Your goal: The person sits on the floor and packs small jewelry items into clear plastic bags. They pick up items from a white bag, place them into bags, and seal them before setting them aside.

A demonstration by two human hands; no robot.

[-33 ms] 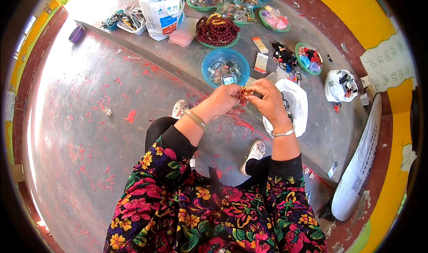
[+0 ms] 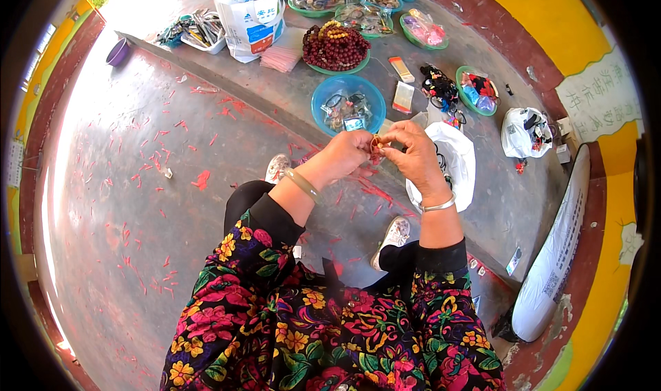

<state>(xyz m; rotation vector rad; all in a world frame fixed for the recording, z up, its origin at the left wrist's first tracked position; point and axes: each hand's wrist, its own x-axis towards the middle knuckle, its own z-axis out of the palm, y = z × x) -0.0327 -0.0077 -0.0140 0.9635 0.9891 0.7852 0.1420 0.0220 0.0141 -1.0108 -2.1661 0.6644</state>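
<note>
Pinching small red-and-gold piece [image 2: 376, 150] between fingertips, left hand [image 2: 350, 151] and right hand [image 2: 411, 153] nearly meet in front of blue basin [image 2: 319, 107], white bag [image 2: 463, 164] close by right hand; piece's form partly hidden.

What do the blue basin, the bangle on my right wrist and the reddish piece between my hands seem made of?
Blue basin: likely smooth plastic, from its thin, evenly blue wall. Bangle: probably polished metal, given its silvery shine. Reddish piece: perhaps matte cord, looking stringy, but too small to be sure.
</note>
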